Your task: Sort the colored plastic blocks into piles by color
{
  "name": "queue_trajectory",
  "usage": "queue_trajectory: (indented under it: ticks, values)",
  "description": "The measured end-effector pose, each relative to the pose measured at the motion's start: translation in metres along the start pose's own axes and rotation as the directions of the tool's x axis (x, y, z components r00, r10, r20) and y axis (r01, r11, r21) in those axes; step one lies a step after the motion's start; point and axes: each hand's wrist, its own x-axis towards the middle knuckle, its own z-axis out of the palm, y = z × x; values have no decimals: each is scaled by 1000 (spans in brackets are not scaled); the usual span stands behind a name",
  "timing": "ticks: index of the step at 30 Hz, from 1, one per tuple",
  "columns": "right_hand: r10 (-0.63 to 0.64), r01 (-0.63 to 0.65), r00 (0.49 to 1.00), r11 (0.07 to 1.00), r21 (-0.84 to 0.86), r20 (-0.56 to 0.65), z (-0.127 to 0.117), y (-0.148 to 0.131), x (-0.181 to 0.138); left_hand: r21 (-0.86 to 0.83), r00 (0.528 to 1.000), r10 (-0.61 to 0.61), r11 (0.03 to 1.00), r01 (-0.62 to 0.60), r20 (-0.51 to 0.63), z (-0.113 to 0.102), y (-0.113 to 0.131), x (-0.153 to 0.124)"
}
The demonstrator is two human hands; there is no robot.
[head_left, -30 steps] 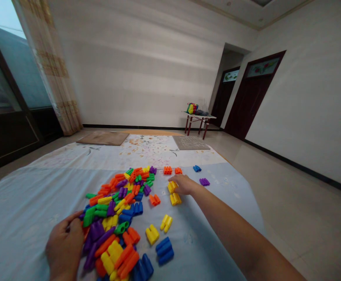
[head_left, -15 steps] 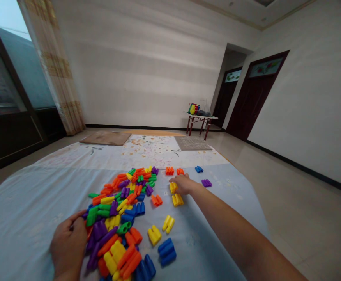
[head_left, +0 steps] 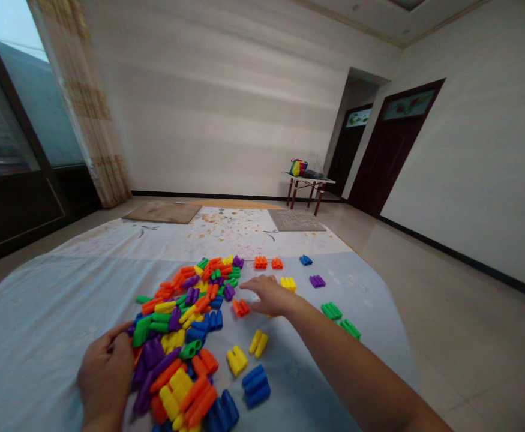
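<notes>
A long heap of colourful plastic bullet-shaped building blocks [head_left: 185, 303] lies on the pale blue cloth. At its near left side, my left hand [head_left: 104, 372] rests with fingers curled against the blocks; what its fingertips hold, if anything, is hidden. My right hand [head_left: 269, 295] reaches over the cloth right of the heap, fingers stretched and apart. An orange block [head_left: 240, 308] lies just beneath its thumb and fingers. Beyond that wrist sits a yellow block [head_left: 288, 284]. Two more yellow blocks [head_left: 258, 344] and a blue block [head_left: 257, 386] lie nearer to me.
Orange blocks [head_left: 261, 262], a blue block [head_left: 306, 260], a purple block [head_left: 317, 281] and green blocks [head_left: 331, 310] are spread out at the right. Two mats [head_left: 163, 212] lie at the far edge. A small table [head_left: 309, 177] carrying bags stands beyond.
My right hand has moved left, from a yellow block to above the orange one. That yellow block now lies farther back and right. Green blocks at the right are uncovered. My left hand stays put.
</notes>
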Motion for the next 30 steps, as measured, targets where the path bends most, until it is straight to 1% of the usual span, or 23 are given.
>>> queue_trajectory:
  ticks: [3,6,8,10,13,15,17,19,21,23,25,30]
  values:
    - [-52,52,998,999,-12,33,19,-18,3,-6,1000,-5,1000,5,-8,0,-1,0]
    - [-41,42,999,997,-59,6,33,-26,4,-10,1000,-10,1000,10,-5,-1,-1,-1]
    - [-37,36,999,998,-54,-16,37,-27,2,-3,1000,-11,1000,11,0,-1,0,-2]
    - [-41,41,998,999,1,-42,40,-29,-2,0,1000,-6,1000,6,10,-1,1,-1]
    - [-48,62,994,987,151,-94,43,-34,-7,-8,1000,-10,1000,10,10,-1,1,0]
    - [-19,47,993,968,245,-114,46,-38,-9,-15,1000,-15,1000,15,6,-1,1,0]
    - [55,-22,994,951,309,-98,46,-42,-11,-14,1000,-18,1000,18,6,-1,0,0]
    - [157,-126,985,938,322,-73,43,-44,-14,-16,1000,-24,1000,25,8,-1,0,-1]
    - [238,-212,969,939,270,-66,37,-43,-18,-24,1000,-26,999,26,4,-2,1,-2]
    - [269,-252,960,949,190,-73,32,-41,-25,-36,1000,-22,999,21,-5,-2,3,-4]
    - [262,-247,961,957,154,-83,27,-37,-31,-46,1000,-24,999,24,-7,-2,3,-4]
    - [172,-137,973,966,218,-153,24,-29,-38,-53,999,-26,998,24,-29,1,1,-4]
